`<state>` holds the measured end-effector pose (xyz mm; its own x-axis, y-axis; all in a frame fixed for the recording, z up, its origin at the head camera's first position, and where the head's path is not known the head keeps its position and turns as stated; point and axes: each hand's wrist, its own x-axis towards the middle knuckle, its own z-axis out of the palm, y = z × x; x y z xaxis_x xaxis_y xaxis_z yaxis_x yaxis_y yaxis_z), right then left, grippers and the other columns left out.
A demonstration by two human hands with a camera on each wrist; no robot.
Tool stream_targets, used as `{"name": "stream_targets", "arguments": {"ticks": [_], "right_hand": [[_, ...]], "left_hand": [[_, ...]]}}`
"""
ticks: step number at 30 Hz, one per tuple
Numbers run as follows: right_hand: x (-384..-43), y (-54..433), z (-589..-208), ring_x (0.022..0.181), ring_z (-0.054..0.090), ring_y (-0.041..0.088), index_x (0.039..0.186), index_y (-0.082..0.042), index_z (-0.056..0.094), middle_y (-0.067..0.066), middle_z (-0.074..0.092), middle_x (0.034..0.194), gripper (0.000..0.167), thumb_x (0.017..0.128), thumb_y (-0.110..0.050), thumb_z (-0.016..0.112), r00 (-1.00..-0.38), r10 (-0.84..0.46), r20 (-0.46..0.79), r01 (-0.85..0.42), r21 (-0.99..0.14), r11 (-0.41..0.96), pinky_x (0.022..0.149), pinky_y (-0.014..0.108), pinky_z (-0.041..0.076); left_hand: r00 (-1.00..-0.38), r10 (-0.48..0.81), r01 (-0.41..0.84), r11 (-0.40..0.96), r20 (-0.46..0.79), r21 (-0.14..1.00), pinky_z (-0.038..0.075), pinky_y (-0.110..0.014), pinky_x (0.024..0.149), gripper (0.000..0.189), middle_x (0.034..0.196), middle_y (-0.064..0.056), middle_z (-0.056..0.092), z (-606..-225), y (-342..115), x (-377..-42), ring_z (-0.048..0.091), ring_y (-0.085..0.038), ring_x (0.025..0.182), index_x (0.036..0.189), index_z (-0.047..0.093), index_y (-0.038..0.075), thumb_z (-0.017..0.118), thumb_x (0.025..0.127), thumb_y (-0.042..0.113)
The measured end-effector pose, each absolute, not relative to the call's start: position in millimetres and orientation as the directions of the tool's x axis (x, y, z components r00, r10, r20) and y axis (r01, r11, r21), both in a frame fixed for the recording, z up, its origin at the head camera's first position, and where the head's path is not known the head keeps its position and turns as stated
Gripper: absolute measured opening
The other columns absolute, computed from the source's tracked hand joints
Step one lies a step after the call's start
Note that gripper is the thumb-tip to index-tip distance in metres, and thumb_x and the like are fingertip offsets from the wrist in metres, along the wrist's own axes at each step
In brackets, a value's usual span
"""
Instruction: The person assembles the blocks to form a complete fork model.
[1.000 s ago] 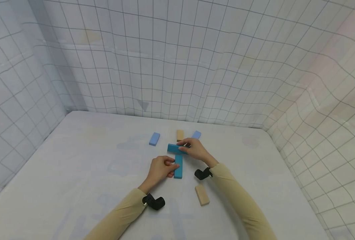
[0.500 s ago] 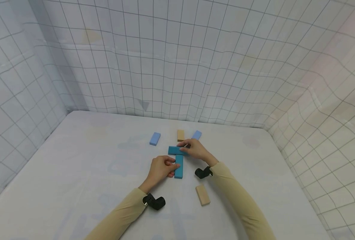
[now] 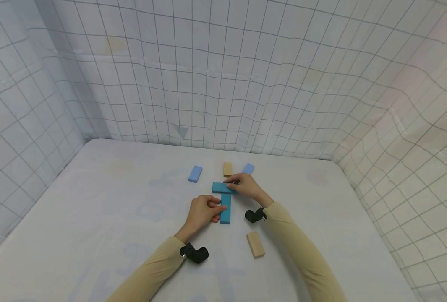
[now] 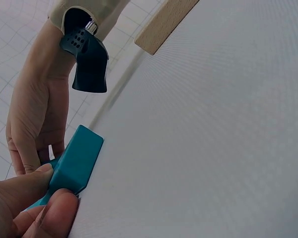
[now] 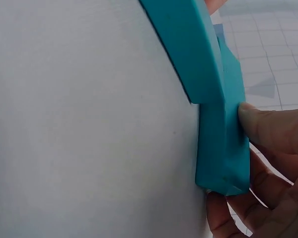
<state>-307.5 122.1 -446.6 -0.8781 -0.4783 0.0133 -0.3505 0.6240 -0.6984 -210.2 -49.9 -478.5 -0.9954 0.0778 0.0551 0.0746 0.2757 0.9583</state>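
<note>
Two long teal wooden blocks form a T in the head view. The lengthwise teal block (image 3: 225,209) points away from me; my left hand (image 3: 203,210) holds it from the left, thumb on its top edge and fingers at its side. Across its far end lies the crosswise teal block (image 3: 219,187). My right hand (image 3: 246,187) pinches that one near its right end, covering part of it. In the right wrist view, the thumb (image 5: 268,126) presses its upper face, fingers are beneath its outer end, and the two blocks touch at the joint.
Beyond the T lie a light blue block (image 3: 195,174), a tan block (image 3: 228,169) and another light blue block (image 3: 248,168), close to my right hand. A wooden block (image 3: 255,244) lies nearer, between my forearms. Gridded cloth walls (image 3: 223,84) enclose the white table (image 3: 113,201).
The crosswise teal block was tilted a second ago; it now lies flat against the far end of the other block. The right hand still holds it. The left hand has stayed put.
</note>
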Motion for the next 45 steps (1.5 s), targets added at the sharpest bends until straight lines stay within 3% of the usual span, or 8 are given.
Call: {"name": "stream_targets", "arguments": {"ticks": [9,17,23,45], "right_hand": [[-310,122,-451,0.083,0.058,0.016,0.098,-0.006,0.074,0.002,0.067,0.094,0.012,0.088,-0.009,0.068,-0.868,-0.491,0.073,-0.407,-0.672,0.619,0.074,0.03,0.047],[-311,133,-452,0.094,0.06,0.018,0.11,-0.004,0.069,0.004,0.065,0.104,0.022,0.093,-0.016,0.064,-0.819,-0.57,0.058,-0.454,-0.673,0.584,0.084,0.032,0.048],[-312,145,-451,0.106,0.056,0.019,0.121,-0.003,0.063,0.007,0.062,0.116,0.035,0.089,-0.015,0.07,-0.782,-0.623,0.013,-0.459,-0.688,0.562,0.091,0.033,0.045],[-312,154,-458,0.099,0.056,0.019,0.117,-0.002,0.066,0.007,0.062,0.11,0.032,0.086,-0.008,0.071,-0.762,-0.64,0.099,-0.541,-0.64,0.546,0.084,0.031,0.047]], "left_hand": [[-0.997,0.068,0.062,0.288,0.044,0.956,0.052,-0.028,0.046,0.024,0.065,-0.004,0.065,-478,-50,-211,0.062,-0.015,0.047,0.097,0.068,-0.006,0.076,0.081,0.011],[-0.996,0.071,0.065,0.289,0.046,0.955,0.052,-0.029,0.047,0.025,0.065,-0.004,0.065,-477,-50,-211,0.063,-0.016,0.048,0.097,0.068,-0.007,0.076,0.081,0.011],[-0.997,0.069,0.056,0.293,0.037,0.955,0.052,-0.029,0.047,0.025,0.066,-0.004,0.065,-478,-50,-211,0.062,-0.015,0.047,0.098,0.068,-0.006,0.076,0.082,0.011],[-0.998,0.056,0.045,0.301,0.029,0.953,0.052,-0.03,0.045,0.025,0.062,-0.003,0.063,-479,-48,-214,0.061,-0.015,0.044,0.098,0.068,-0.005,0.076,0.082,0.011]]}}
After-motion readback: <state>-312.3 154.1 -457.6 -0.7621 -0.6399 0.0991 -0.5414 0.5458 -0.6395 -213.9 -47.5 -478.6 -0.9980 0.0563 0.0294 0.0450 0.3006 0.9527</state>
